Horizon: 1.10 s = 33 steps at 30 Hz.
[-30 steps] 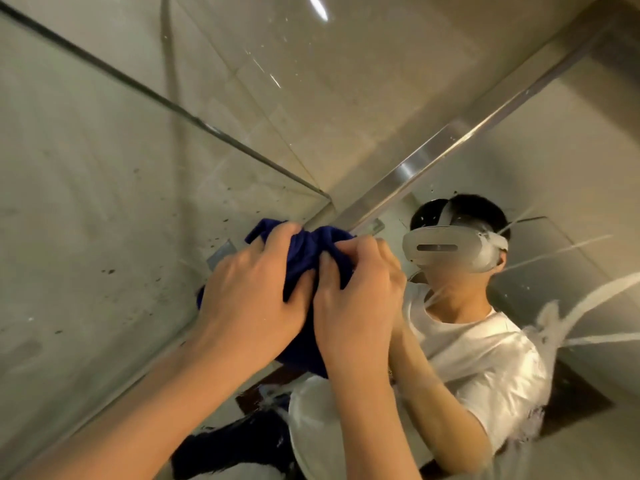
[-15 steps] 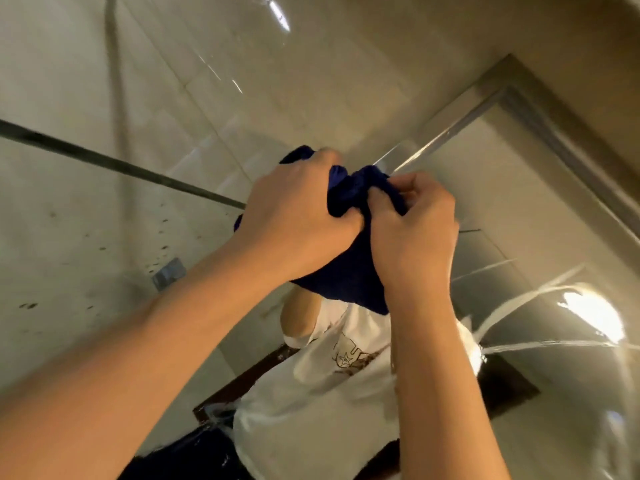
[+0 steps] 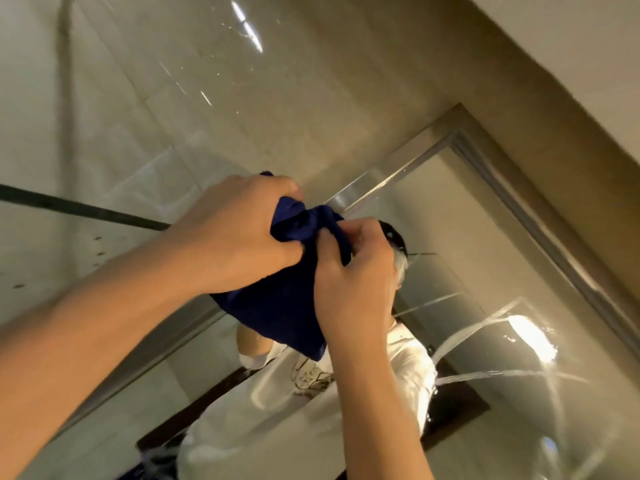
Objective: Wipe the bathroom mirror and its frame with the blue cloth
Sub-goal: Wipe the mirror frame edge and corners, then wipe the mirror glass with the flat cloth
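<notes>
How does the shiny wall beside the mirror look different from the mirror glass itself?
The tiled wall is pale, with dark specks at its lower left; the mirror shows the person in a white shirt. The wall carries thin light glints; the mirror has wet streaks and one bright glare. A metal frame borders only the mirror. Both are glossy, and the blue cloth is held up in front of both.
</notes>
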Each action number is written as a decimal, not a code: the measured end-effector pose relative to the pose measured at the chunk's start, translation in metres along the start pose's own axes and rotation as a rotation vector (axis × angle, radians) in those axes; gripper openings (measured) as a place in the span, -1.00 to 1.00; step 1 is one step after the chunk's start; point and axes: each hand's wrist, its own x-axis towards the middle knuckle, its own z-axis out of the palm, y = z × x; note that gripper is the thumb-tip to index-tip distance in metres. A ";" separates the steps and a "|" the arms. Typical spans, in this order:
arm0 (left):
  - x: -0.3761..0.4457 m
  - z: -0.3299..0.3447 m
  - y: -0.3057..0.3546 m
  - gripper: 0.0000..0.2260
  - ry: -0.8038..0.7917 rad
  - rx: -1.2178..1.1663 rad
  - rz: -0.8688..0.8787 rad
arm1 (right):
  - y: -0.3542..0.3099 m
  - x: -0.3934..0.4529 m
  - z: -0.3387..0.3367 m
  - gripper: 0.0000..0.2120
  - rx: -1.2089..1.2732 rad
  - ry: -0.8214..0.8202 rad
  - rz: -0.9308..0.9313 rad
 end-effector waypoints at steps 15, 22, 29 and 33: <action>0.061 0.004 0.062 -0.71 0.233 0.124 0.209 | -0.017 0.078 -0.058 -0.95 -0.013 0.156 -0.048; 0.037 0.010 0.046 -0.71 0.239 0.180 0.128 | -0.013 0.057 -0.047 -0.92 -0.065 0.001 -0.013; 0.081 0.011 0.107 -0.73 0.336 0.123 0.200 | -0.029 0.103 -0.087 -0.96 -0.068 0.176 -0.007; 0.094 0.005 0.107 -0.68 0.290 0.041 0.235 | -0.029 0.117 -0.087 -0.90 -0.072 0.225 -0.031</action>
